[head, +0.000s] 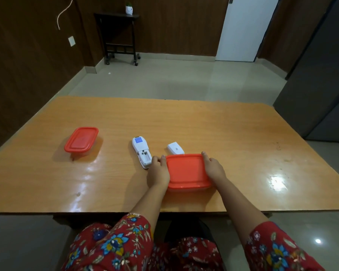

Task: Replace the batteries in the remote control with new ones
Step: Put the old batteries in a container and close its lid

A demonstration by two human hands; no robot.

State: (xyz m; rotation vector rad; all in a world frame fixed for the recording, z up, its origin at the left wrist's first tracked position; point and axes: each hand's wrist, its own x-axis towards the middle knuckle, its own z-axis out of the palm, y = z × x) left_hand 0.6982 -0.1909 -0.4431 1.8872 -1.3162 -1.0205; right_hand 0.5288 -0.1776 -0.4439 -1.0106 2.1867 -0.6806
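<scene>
Floral red sleeves (110, 245) lead to both hands gripping a red-lidded rectangular plastic box (187, 171) at the wooden table's (233, 133) near edge: left hand (158, 173) and right hand (214, 169) clasp its opposite sides, lid still on. Just beyond, the white remote control (141, 151) lies face down, compartment apparently empty, with its white battery cover (175, 148) beside it. A second red-lidded box (81, 139) sits far left. Judging by this, old cells are out; new ones remain to fit.

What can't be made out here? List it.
Head view only:
- Contents of the near red-lidded plastic box: hidden by its lid and both hands (left hand, right hand).
- Contents of the far red-lidded box: lid on.
- White remote control, open compartment: too small to tell whether batteries remain.
</scene>
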